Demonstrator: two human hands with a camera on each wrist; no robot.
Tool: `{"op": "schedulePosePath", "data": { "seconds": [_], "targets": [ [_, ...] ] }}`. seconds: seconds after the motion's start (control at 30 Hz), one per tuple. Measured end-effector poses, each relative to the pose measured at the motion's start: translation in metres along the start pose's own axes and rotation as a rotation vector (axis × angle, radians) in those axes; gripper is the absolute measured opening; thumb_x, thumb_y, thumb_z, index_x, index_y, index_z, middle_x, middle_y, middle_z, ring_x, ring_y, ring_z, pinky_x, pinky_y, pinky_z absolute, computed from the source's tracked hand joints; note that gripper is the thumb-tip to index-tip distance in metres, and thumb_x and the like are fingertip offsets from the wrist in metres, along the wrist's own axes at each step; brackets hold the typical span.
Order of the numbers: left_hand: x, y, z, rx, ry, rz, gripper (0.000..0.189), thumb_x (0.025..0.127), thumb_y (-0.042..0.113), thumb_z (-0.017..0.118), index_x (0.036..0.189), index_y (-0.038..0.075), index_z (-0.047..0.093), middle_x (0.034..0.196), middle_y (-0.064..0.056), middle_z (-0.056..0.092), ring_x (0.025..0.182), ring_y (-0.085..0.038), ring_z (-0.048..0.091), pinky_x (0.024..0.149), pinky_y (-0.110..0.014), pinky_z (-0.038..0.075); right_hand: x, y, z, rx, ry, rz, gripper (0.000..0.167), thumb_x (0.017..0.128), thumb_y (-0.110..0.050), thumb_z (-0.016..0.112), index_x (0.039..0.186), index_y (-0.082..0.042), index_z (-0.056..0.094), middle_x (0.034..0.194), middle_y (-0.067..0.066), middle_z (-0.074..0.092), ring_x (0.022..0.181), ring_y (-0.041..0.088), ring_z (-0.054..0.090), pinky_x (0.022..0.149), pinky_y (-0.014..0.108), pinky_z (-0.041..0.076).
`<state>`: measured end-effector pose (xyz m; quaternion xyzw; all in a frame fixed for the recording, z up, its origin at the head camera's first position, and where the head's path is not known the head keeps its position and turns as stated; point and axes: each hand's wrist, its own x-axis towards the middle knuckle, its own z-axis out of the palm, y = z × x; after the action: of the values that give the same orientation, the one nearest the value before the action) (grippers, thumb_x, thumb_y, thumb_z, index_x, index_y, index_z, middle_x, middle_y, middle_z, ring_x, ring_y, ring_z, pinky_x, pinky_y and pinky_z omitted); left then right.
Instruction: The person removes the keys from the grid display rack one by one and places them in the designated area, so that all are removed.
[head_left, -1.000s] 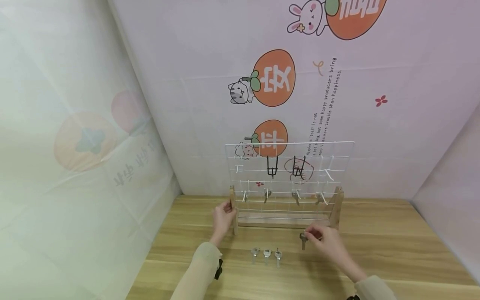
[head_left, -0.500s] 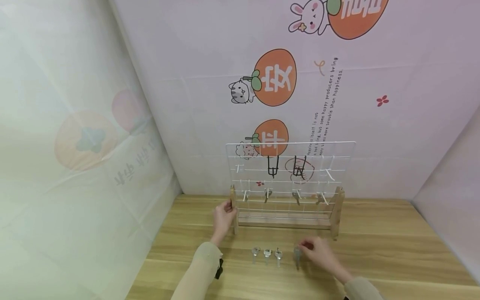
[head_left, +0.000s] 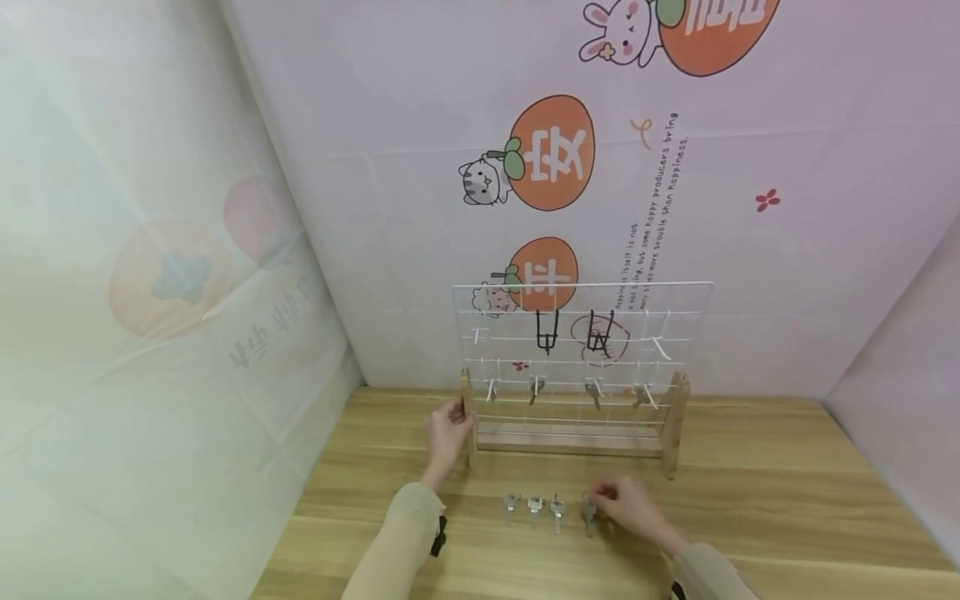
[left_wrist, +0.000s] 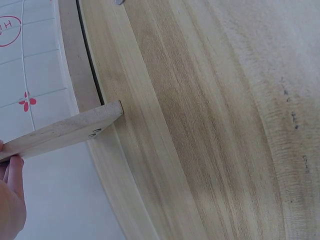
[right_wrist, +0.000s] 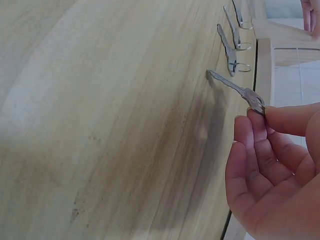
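Observation:
Between thumb and fingertips, my right hand [right_wrist: 272, 160] pinches a metal key [right_wrist: 240, 90] by its head, the blade tip pointing down close over the wooden table. In the head view that key [head_left: 588, 515] stands just right of three keys lying in a row, the nearest being a key [head_left: 557, 510] with a small ring. My left hand [head_left: 447, 433] grips the left wooden post [head_left: 468, 425] of a white wire grid rack [head_left: 570, 429]. The left wrist view shows the fingers on that post [left_wrist: 65, 131]. Several keys hang on the rack's lower hooks, including one key [head_left: 537, 390].
Two black hooks [head_left: 547, 332] and several white hooks [head_left: 660, 348] sit higher on the grid. The rack's right wooden post [head_left: 675, 425] stands behind the right hand. A printed cloth [head_left: 420, 250] rises behind the wood-grain table [head_left: 765, 483], with pale walls on both sides.
My right hand has moved left and down toward the row, bringing the pinched key close to the table. The left hand stays on the post.

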<state>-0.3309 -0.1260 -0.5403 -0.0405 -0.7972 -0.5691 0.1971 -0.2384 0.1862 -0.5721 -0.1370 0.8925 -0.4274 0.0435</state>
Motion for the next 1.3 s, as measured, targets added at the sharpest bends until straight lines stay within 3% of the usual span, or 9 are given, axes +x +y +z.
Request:
{"op": "schedulePosePath", "data": {
  "seconds": [0.3, 0.63, 1.0, 1.3],
  "targets": [
    [0.001, -0.001, -0.001, -0.011, -0.011, -0.012, 0.030, 0.082, -0.008, 0.069, 0.111, -0.014, 0.065, 0.108, -0.034, 0.069, 0.098, -0.042, 0.072, 0.082, -0.033, 0.065, 0.007, 0.003, 0.004, 0.061, -0.069, 0.012, 0.015, 0.090, -0.010, 0.066, 0.092, 0.004, 0.070, 0.076, 0.010, 0.071, 0.060, 0.010, 0.059, 0.049, 0.017, 0.051],
    [0.001, -0.001, -0.001, -0.028, -0.020, 0.007, 0.031, 0.082, -0.009, 0.068, 0.111, -0.016, 0.065, 0.106, -0.036, 0.068, 0.096, -0.044, 0.072, 0.081, -0.034, 0.066, 0.015, -0.004, 0.010, 0.021, -0.059, 0.086, 0.012, 0.089, -0.013, 0.067, 0.090, 0.000, 0.071, 0.072, 0.007, 0.070, 0.061, 0.014, 0.060, 0.048, 0.017, 0.047],
    [0.002, -0.002, -0.001, 0.040, -0.002, 0.028, 0.027, 0.082, -0.006, 0.070, 0.108, -0.012, 0.068, 0.103, -0.031, 0.072, 0.093, -0.040, 0.074, 0.078, -0.033, 0.066, 0.018, -0.002, 0.009, 0.072, -0.092, 0.054, 0.012, 0.089, -0.004, 0.065, 0.090, 0.007, 0.068, 0.078, 0.014, 0.071, 0.064, 0.018, 0.064, 0.053, 0.026, 0.058],
    [0.001, -0.003, -0.001, 0.019, 0.003, 0.007, 0.030, 0.082, -0.005, 0.070, 0.110, -0.013, 0.067, 0.104, -0.031, 0.071, 0.094, -0.040, 0.074, 0.078, -0.032, 0.066, 0.018, -0.001, 0.008, 0.122, -0.112, 0.051, 0.011, 0.087, 0.000, 0.066, 0.091, 0.010, 0.067, 0.081, 0.017, 0.071, 0.067, 0.022, 0.067, 0.057, 0.032, 0.063]
  ]
}}
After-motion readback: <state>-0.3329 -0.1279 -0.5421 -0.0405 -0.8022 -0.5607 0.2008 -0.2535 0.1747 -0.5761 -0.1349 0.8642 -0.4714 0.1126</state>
